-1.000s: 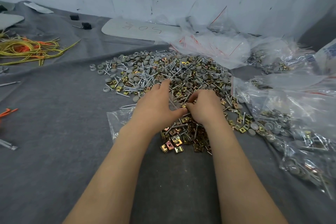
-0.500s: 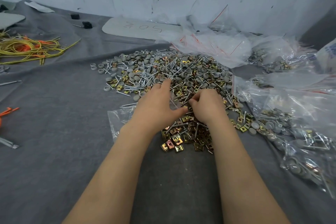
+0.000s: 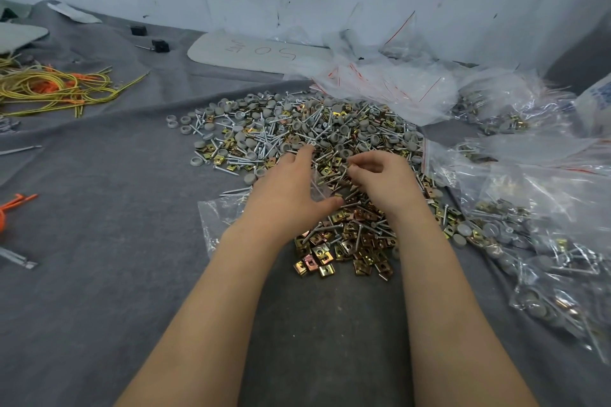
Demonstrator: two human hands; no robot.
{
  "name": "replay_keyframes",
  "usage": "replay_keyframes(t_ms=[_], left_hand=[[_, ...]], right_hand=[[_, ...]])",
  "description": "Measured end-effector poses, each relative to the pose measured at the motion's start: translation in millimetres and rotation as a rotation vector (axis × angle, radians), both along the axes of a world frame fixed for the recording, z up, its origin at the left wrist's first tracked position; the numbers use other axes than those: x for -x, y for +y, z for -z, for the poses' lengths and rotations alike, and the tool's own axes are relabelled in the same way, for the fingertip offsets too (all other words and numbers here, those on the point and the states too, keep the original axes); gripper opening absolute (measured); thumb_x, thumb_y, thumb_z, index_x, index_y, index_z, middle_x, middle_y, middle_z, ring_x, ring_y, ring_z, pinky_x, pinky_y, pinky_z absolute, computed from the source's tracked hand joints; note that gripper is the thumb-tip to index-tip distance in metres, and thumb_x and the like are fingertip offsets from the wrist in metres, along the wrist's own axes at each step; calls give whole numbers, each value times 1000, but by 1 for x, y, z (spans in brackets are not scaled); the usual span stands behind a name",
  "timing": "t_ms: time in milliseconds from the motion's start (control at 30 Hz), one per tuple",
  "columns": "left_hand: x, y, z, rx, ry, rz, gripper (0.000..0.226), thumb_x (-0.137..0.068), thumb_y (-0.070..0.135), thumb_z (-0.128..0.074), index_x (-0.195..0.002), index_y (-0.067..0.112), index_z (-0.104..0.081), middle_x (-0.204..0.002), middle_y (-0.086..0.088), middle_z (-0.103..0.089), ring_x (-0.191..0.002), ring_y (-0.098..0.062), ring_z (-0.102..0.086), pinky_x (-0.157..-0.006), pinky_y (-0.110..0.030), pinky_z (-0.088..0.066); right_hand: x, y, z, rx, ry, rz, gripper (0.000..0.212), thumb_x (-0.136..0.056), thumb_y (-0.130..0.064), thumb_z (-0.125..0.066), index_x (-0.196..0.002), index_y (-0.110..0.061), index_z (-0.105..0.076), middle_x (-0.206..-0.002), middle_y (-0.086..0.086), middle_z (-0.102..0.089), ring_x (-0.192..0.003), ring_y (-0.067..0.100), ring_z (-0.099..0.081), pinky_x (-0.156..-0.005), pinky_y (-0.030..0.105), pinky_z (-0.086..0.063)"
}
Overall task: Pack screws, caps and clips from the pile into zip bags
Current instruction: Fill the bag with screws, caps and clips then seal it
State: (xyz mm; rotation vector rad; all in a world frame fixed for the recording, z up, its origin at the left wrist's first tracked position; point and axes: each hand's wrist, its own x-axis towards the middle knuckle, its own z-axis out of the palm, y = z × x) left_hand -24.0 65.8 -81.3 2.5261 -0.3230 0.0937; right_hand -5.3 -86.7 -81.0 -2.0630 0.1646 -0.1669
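Mixed pile (image 3: 317, 139) lies on the grey cloth (image 3: 99, 291). Left hand (image 3: 291, 198) at the pile's near edge, thumb and fingers spread, holds a zip bag (image 3: 215, 220) by its mouth. Right hand (image 3: 385, 183) just beside it, over the pile, fingertips pinching a few screws (image 3: 340, 172). Filled bags (image 3: 535, 241) right of the pile.

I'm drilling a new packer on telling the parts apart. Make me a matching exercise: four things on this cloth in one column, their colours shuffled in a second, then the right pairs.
Things:
1. caps
2. clips
3. wire bundle
4. empty zip bags

Colours:
A. gold
B. clear with a red line
C. grey
D. yellow and orange

Pairs: 1-C, 2-A, 3-D, 4-B.
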Motion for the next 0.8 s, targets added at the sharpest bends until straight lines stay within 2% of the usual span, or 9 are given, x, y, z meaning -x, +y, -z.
replay_keyframes(t_ms=[167, 233, 333, 433, 500, 533, 600, 667, 800], left_hand=[[0, 0, -1, 5, 5, 4, 90, -77, 53, -71, -148, 24, -23, -140, -4, -44, -127, -23, -45, -100, -40, -39], [0, 0, -1, 12, 7, 7, 90, -77, 52, -71, -148, 23, -22, -140, -4, -44, -127, -23, -44, -100, -40, -39], [0, 0, -2, 37, 1, 7, 83, -79, 47, -71, -145, 21, -27, -136, -5, -47, -123, -24, -47, -95, -38, -41], [0, 1, -1, 44, -4, 2, 80, -78, 46, -71, -142, 21, -30, -133, -4, -48, -122, -24, -48, -93, -36, -41], [0, 1, 0, 24, -5, -3, 85, -77, 50, -72, -144, 22, -27, -135, -3, -47, -124, -23, -47, -96, -38, -40], [0, 1, 0, 16, -6, -6, 87, -77, 52, -71, -145, 23, -26, -137, -3, -46, -126, -22, -46, -98, -39, -40], [-1, 0, 1, 13, -5, -9, 89, -77, 53, -71, -146, 23, -24, -140, -3, -45, -127, -22, -45, -100, -41, -40], [-1, 0, 2, 9, -6, -8, 90, -76, 54, -71, -146, 23, -24, -140, -3, -45, -127, -22, -45, -100, -41, -41], [-2, 0, 2, 13, -12, -3, 90, -76, 54, -71, -147, 23, -24, -140, -4, -45, -127, -23, -45, -100, -41, -41]], right_hand=[[1, 2, -2, 38, -72, -16, 14, -90, -12, -62, -101, -17, -70, -97, 1, -70, -96, 17, -65, -93, 41, -52], [2, 5, -3, -44, -77, -84, 7, -88, -13, -65, -92, -19, -67, -90, -1, -71, -86, 11, -67, -82, 34, -54], [6, 13, -5, -108, -26, -248, 8, -88, -16, -67, -82, -21, -66, -73, -7, -71, -66, 3, -65, -60, 20, -50], [8, 15, -5, -166, 6, -312, 17, -93, -20, -61, -79, -24, -70, -72, -8, -72, -68, 6, -66, -61, 22, -52], [6, 9, -6, -66, -45, -163, 16, -93, -21, -60, -80, -22, -69, -76, -7, -72, -73, 8, -66, -71, 27, -51], [5, 5, -6, 57, -59, -79, 13, -92, -23, -61, -82, -20, -69, -79, -7, -70, -77, 10, -65, -74, 29, -49], [6, 1, -4, 342, 9, -4, 10, -90, -27, -65, -90, -19, -70, -85, -5, -65, -79, 12, -59, -75, 27, -43], [6, 4, -2, 527, 133, -23, 15, -87, -31, -67, -93, -19, -72, -89, -1, -66, -81, 15, -58, -75, 28, -45], [6, 13, -3, 619, 170, -23, 11, -88, -31, -66, -92, -22, -72, -101, 4, -68, -94, 24, -62, -84, 36, -52]])
